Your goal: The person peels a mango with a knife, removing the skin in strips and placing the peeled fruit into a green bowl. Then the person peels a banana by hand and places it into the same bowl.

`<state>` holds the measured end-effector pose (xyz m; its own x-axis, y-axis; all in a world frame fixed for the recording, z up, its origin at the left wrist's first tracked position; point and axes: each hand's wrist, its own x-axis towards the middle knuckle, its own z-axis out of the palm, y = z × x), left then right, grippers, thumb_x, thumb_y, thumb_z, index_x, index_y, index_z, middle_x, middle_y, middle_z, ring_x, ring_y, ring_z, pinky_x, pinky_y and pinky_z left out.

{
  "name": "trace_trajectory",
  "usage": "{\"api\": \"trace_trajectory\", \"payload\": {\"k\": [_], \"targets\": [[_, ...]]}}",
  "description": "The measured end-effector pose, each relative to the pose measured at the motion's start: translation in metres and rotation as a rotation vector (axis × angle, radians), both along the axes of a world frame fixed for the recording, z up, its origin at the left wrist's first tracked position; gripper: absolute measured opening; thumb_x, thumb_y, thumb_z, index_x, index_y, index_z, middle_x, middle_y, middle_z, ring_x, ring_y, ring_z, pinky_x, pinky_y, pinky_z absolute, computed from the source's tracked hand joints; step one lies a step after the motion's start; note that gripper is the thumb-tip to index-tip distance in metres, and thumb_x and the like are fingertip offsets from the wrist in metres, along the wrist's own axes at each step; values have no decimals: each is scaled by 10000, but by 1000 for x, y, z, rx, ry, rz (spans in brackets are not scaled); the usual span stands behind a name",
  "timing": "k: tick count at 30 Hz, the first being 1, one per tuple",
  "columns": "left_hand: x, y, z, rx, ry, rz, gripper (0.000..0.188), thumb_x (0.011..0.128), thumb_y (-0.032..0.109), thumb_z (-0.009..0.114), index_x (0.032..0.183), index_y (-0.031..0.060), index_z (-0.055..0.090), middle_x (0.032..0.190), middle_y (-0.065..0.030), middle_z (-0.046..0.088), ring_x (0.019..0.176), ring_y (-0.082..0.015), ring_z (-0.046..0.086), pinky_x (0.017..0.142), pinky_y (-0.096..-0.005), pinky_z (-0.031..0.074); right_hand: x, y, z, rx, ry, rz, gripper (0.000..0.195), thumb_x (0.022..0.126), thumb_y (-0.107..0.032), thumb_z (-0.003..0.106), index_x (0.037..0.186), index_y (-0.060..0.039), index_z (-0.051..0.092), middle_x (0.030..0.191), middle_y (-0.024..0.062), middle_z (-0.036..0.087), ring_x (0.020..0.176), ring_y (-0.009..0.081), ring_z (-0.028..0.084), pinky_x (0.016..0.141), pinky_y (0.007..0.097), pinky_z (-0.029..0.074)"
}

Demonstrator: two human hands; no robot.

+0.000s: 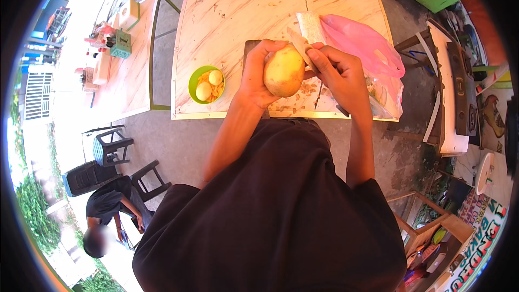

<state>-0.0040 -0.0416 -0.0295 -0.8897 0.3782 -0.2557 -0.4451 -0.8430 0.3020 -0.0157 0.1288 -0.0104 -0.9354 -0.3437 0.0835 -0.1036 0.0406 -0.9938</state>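
Note:
My left hand (pixel 256 74) holds a large potato (pixel 284 74) above the front edge of the marble-patterned table (pixel 243 8). Part of the potato's surface is pale yellow, and its lower part looks browner. In my right hand (pixel 338 67) is a flat, light-brown blade-like piece (pixel 300 44), held against the potato's upper right side; whether it is a knife or a slice cannot be told. A dark board (pixel 250 46) lies partly hidden behind my left hand. Brown peel scraps (pixel 306 89) are scattered beneath my hands. To the left, a green bowl (pixel 191 85) contains pale round pieces and thin yellow strips.
A pink plastic bag (pixel 357 40) and a clear bag (pixel 385 97) occupy the table's right side, beside a white packet (pixel 310 26). Another table (pixel 138 69) with containers stands left. Plastic stools (pixel 150 180) and a seated person (pixel 115 207) are at lower left.

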Motion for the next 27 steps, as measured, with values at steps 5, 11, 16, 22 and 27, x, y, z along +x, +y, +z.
{"api": "trace_trajectory", "payload": {"k": [5, 11, 16, 22, 27], "targets": [[-1, -3, -8, -61, -18, -8, 521, 870, 314, 467, 1204, -80, 535, 1166, -192, 614, 1064, -320, 604, 964, -472, 477, -1, 3, 1, 72, -36, 24, 315, 947, -243, 611, 800, 34, 645, 610, -50, 438, 571, 29, 326, 499, 225, 269], [-2, -5, -11, -81, -54, -19, 501, 866, 318, 478, 1169, -72, 564, 1143, -181, 626, 1015, -310, 618, 903, -456, 501, 2, 2, 6, 52, -64, 32, 343, 955, -237, 599, 725, 17, 588, 605, -56, 406, 572, 32, 311, 508, 229, 261], [-4, -2, -15, -114, -60, 18, 541, 853, 359, 475, 1172, -65, 579, 1070, -164, 646, 936, -288, 626, 790, -428, 533, 3, 1, 6, 14, -88, 53, 341, 959, -211, 591, 700, 8, 556, 614, -57, 395, 581, 33, 312, 517, 229, 268], [-4, -6, -16, -63, 35, -131, 538, 863, 377, 435, 1166, -36, 600, 1009, -139, 657, 884, -279, 636, 697, -438, 553, 3, 5, 3, 23, -82, 64, 337, 960, -206, 593, 697, 1, 555, 616, -57, 396, 580, 33, 312, 515, 228, 265], [-4, -4, -13, -67, 5, -62, 448, 858, 339, 471, 1078, -19, 623, 1021, -132, 659, 943, -303, 634, 743, -470, 549, 4, 5, 4, 28, -93, 92, 342, 949, -231, 610, 701, 2, 577, 598, -58, 413, 565, 28, 317, 497, 234, 256]]}}
